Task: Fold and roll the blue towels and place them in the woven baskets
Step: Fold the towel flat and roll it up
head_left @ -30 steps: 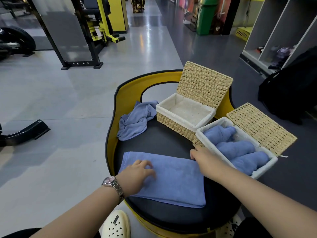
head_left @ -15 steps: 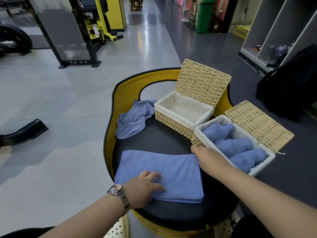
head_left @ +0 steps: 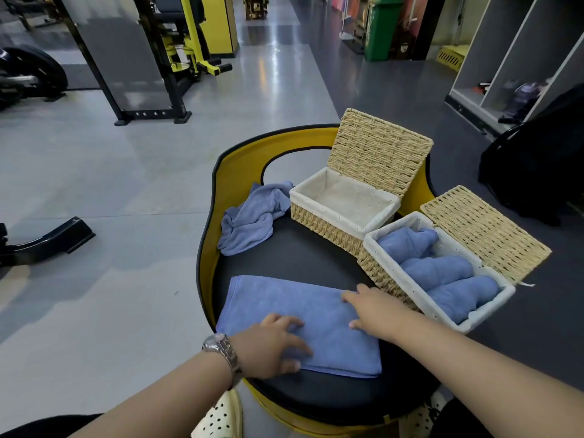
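A folded blue towel [head_left: 284, 311] lies flat on the black round seat [head_left: 300, 260]. My left hand [head_left: 268, 346] presses on its near edge, fingers spread. My right hand [head_left: 376, 311] rests flat on the towel's right end, next to the right woven basket [head_left: 395, 282]. That basket holds three rolled blue towels [head_left: 442, 270]. The left woven basket [head_left: 319, 216] stands empty with its lid up. A crumpled blue towel [head_left: 249, 219] lies at the seat's far left.
The seat has a yellow rim [head_left: 240, 165] at the back. Gym machines [head_left: 177, 55] stand on the grey floor beyond. White lockers [head_left: 518, 58] and a black bag [head_left: 543, 159] are at the right. My white perforated shoes [head_left: 221, 418] show below the seat.
My left hand slid from the towel's middle toward its near edge. My right hand moved left from the basket's corner onto the towel's right end.
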### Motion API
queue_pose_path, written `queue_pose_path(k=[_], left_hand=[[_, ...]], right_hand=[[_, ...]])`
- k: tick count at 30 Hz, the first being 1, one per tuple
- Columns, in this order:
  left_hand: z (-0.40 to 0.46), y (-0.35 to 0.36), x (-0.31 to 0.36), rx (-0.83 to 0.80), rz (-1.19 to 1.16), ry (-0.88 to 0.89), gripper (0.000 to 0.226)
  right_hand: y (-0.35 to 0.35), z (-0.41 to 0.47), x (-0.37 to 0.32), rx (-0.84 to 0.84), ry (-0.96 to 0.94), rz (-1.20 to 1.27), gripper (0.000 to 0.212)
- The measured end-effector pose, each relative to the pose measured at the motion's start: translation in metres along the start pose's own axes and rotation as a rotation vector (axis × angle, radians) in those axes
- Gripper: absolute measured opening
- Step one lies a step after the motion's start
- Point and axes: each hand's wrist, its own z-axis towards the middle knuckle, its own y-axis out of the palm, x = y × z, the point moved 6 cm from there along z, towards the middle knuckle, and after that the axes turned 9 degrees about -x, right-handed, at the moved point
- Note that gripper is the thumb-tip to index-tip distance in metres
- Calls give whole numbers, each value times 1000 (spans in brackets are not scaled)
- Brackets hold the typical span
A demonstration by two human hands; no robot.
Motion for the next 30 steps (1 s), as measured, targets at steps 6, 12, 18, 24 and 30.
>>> queue_pose_path(k=[6,12,18,24,30], left_hand=[[-12,-57,-89,443,-100,-383,53],[-9,-42,-118,237,-181,-575,64],[-12,-49,-117,164,-7,-658,38],[-21,-70,-92,268,-412,-516,20],[-14,-86,-33,460,-832,-342,23]], right_hand=[[-20,-5,-21,159,-85,-79,37],[2,2,-24,-23,-90,-22,53],[-9,-1,-27,26,-89,-54,41],[-33,-7,-35,264,-165,107,20],[-43,-22,-52,44,-273,1274,31]])
